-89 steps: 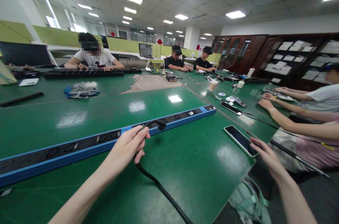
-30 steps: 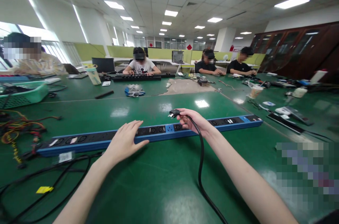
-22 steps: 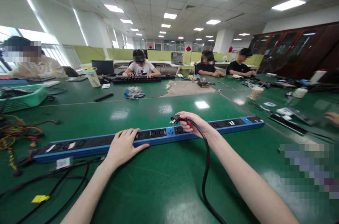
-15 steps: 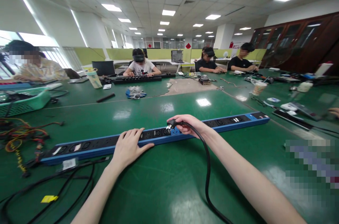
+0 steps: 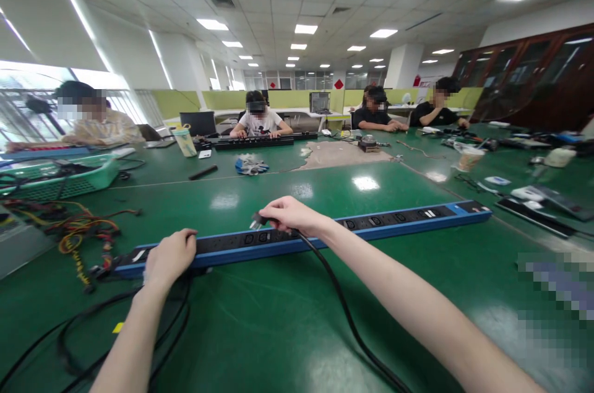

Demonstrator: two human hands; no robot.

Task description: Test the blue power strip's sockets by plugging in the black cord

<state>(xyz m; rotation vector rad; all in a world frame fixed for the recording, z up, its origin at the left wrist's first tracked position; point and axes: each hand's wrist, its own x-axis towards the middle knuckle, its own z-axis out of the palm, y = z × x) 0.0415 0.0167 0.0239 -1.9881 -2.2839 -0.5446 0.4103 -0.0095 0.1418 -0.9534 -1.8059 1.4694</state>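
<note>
A long blue-and-black power strip (image 5: 250,249) lies across the table at a slight slant, its sockets facing up. My left hand (image 5: 171,254) is closed over the strip near its left end, fingers curled across the top and partly hidden. Pinched in my right hand (image 5: 290,215) is a black power plug (image 5: 258,218), held just above the sockets with its metal prongs pointing left. From that plug a thick black cable (image 5: 341,294) runs under my right wrist and down to the bottom edge of the view.
Black cables (image 5: 69,343) coil at the left front. Beyond them are tangled coloured wires (image 5: 74,235) and a green basket (image 5: 93,173). Gloves (image 5: 251,164) and a cup (image 5: 185,141) stand farther back. Several people sit around the table. A black bar (image 5: 533,218) lies at right.
My left hand has slid left along the strip and its fingers have curled. My right hand has carried the plug left. The view has turned a little to the left.
</note>
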